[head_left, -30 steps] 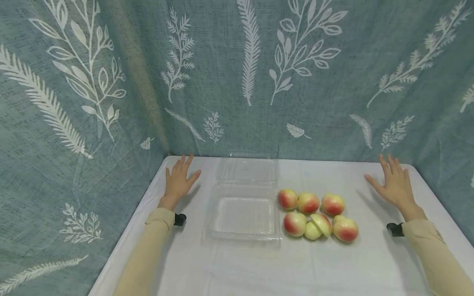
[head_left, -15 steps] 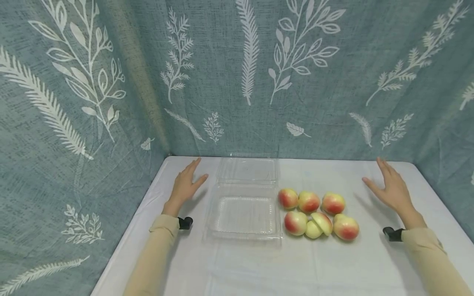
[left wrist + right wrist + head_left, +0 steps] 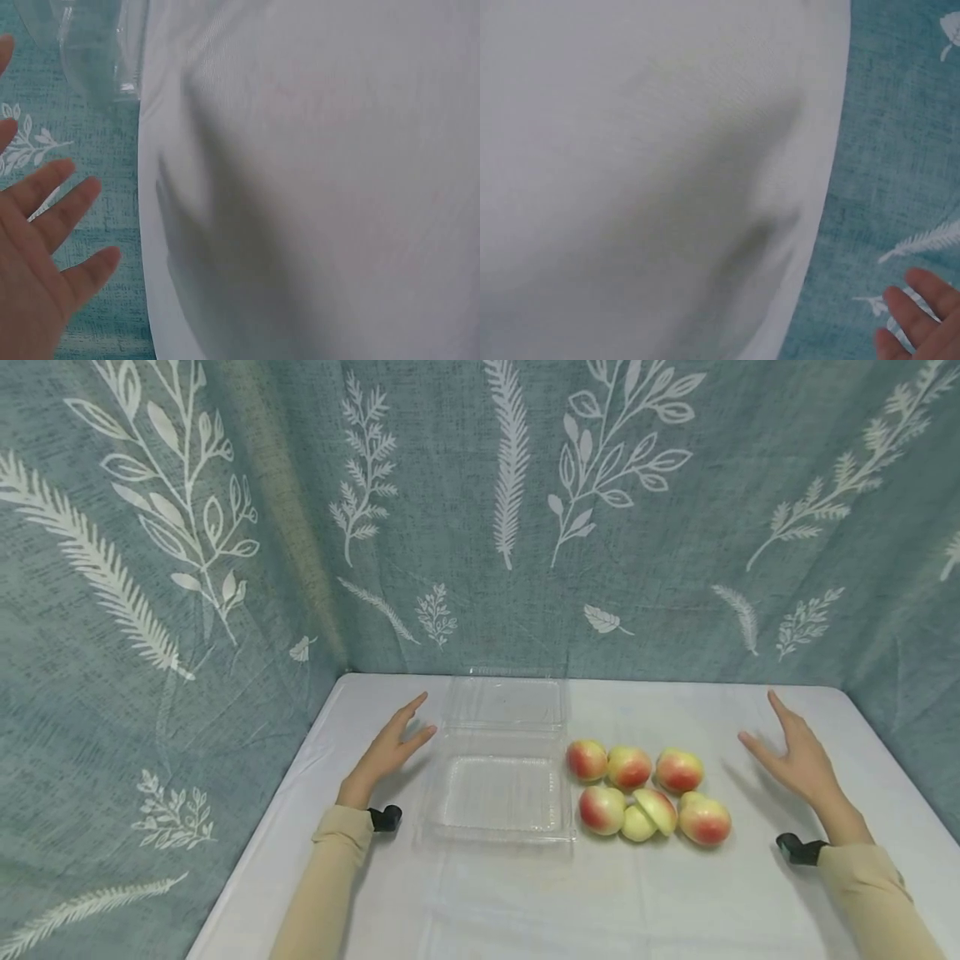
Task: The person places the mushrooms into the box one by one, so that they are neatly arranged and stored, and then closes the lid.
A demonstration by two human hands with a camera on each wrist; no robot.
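Observation:
In the head view my left hand (image 3: 385, 752) hovers over the table just left of a clear plastic clamshell box (image 3: 498, 793), fingers extended and thumb apart. The box lies opened, its lid (image 3: 506, 702) folded toward the back. My right hand (image 3: 801, 764) is held over the right side of the table, fingers straight, holding nothing. Between box and right hand sit several red-and-yellow peaches (image 3: 678, 770) in two loose rows. One yellow piece (image 3: 657, 811) leans on a smaller yellow one (image 3: 637, 823). In the left wrist view the left hand's fingers (image 3: 64, 214) are spread.
A white cloth covers the table (image 3: 600, 910). Blue-green curtains (image 3: 480, 527) with white leaf prints stand behind and at both sides, close to the table's edges. Each wrist wears a small black camera (image 3: 386, 818).
My left hand has moved right and slightly nearer, toward the box, its fingers drawn closer together. The right hand has turned edge-on and lowered slightly. Box and peaches stay put.

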